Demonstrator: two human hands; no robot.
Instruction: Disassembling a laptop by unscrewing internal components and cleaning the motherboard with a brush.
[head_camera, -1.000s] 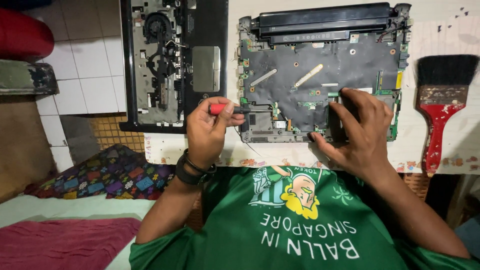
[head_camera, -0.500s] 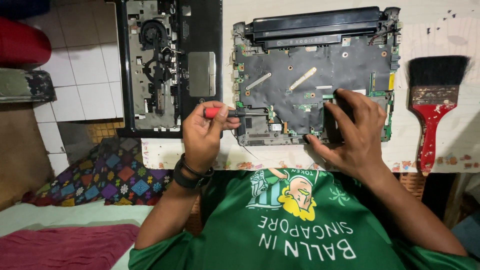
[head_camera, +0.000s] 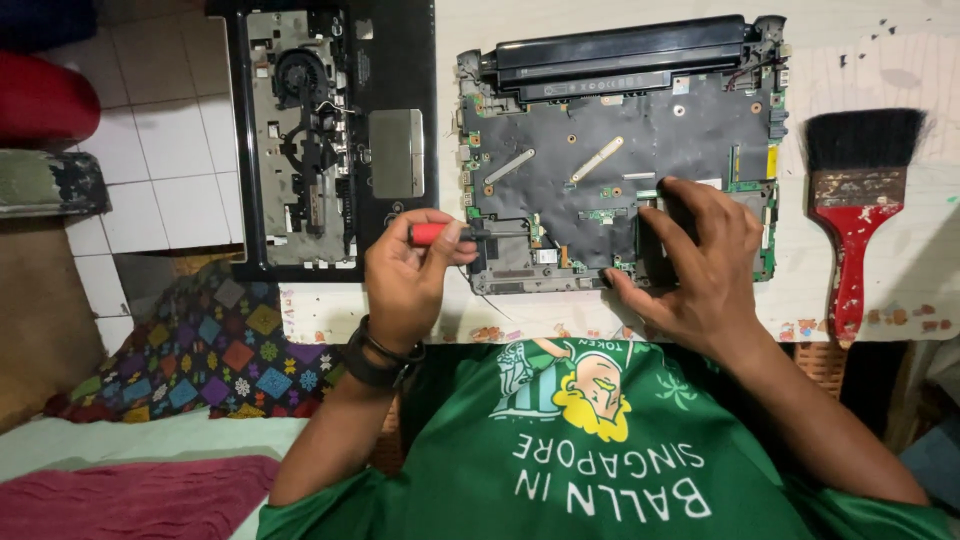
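An opened laptop base (head_camera: 620, 160) with its dark circuit board and a long black battery along the far edge lies on the white table (head_camera: 900, 300). My left hand (head_camera: 405, 275) grips a red-handled screwdriver (head_camera: 440, 234), its tip pointing right at the board's near left corner. My right hand (head_camera: 695, 260) rests flat on the board's near right part, fingers spread over a dark component. I wear a green printed shirt and a dark wristband on the left wrist.
A second opened laptop shell (head_camera: 330, 130) with a fan lies to the left, overhanging the table edge. A red-handled paintbrush (head_camera: 860, 210) lies at the right. A patchwork cushion (head_camera: 200, 350), white floor tiles and red fabric are lower left.
The view has shifted slightly. My left hand turned the screwdriver a little against the board's corner. My right hand stays on the board.
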